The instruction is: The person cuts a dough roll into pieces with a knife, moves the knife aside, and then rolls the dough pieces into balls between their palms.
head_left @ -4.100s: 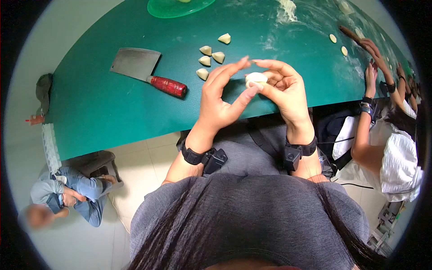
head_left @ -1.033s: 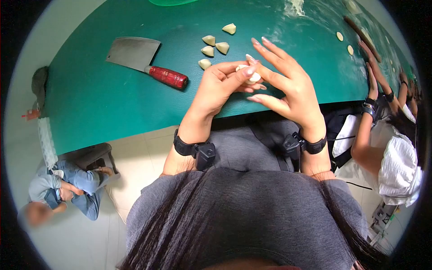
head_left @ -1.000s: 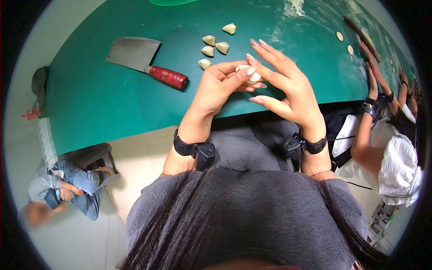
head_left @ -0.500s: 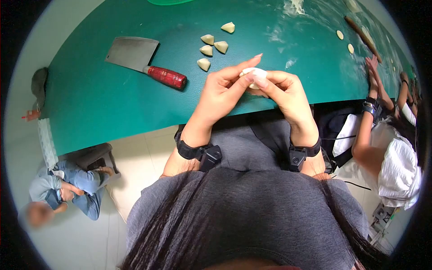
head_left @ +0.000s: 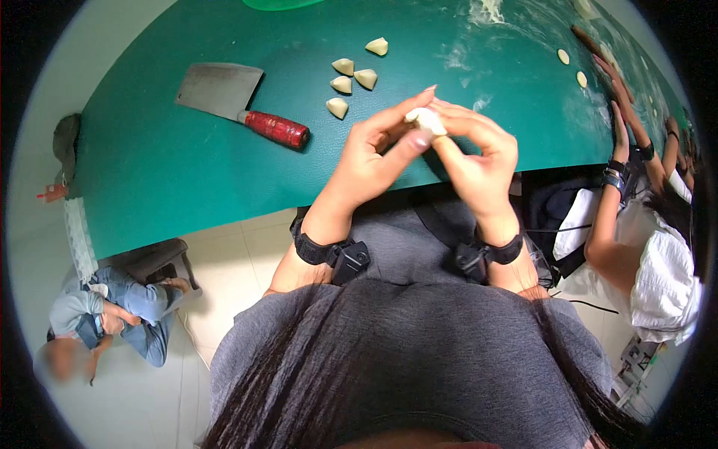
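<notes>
A small white piece of dough (head_left: 428, 121) is pinched between both hands above the green table's near edge. My left hand (head_left: 372, 159) has its thumb and fingers on the dough's left side. On the other side, the thumb and fingers of my right hand (head_left: 479, 159) close round it. Several pale dough pieces (head_left: 337, 108) with pointed shapes lie on the table beyond my left hand. A cleaver (head_left: 219, 87) with a red handle (head_left: 277, 129) rests flat to the left of them.
The green table (head_left: 179, 179) curves across the view, with flour at the upper right. There, a brown rolling pin (head_left: 587, 41) and flat dough discs (head_left: 563, 57) lie near a co-worker's hands (head_left: 619, 131). A seated person (head_left: 112, 307) is at the lower left.
My right hand has turned and its fingers have shifted on the dough, which now shows more. At the right, a co-worker's hands have moved apart, one reaching further up the table.
</notes>
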Demonstrator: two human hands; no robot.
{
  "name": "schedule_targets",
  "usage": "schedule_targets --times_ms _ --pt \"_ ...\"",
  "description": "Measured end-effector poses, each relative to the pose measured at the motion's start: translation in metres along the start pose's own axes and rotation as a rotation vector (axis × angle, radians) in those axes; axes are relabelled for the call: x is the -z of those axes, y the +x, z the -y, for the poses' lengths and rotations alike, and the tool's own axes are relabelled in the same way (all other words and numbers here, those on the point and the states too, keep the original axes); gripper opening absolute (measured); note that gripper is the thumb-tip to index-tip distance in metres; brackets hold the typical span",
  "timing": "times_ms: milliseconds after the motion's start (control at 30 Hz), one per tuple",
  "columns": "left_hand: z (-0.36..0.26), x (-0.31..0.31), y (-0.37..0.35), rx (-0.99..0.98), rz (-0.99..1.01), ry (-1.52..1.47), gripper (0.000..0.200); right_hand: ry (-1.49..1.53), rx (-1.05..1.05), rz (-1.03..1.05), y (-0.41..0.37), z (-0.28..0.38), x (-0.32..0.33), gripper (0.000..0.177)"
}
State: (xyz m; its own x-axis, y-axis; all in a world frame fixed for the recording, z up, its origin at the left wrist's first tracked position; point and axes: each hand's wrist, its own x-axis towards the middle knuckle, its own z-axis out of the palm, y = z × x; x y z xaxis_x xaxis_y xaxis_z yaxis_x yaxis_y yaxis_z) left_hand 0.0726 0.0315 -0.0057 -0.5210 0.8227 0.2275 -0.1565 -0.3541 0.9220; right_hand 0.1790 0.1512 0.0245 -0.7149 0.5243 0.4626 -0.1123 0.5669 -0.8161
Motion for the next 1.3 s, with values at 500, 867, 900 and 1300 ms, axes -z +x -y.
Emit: schedule_targets --times_ms 500,867,900,1300 --pt "-0.01 0.005 -0.005 0.09 -0.098 -0.054 0.04 0.052 -0.168 0.107 -0.011 0.003 -0.001 0.044" --pt "-0.005 0.005 -0.008 0.04 -0.045 0.143 0.05 0.269 -0.372 0.231 -0.003 0.021 -0.01 0.022" --pt "-0.003 0.002 -0.007 -0.026 -0.033 0.193 0.055 0.225 -0.357 0.241 -0.002 0.024 -0.008 0.022" --pt "-0.015 -0.003 -0.007 0.085 0.265 0.404 0.101 0.298 -0.365 0.041 -0.008 0.008 -0.01 0.021"
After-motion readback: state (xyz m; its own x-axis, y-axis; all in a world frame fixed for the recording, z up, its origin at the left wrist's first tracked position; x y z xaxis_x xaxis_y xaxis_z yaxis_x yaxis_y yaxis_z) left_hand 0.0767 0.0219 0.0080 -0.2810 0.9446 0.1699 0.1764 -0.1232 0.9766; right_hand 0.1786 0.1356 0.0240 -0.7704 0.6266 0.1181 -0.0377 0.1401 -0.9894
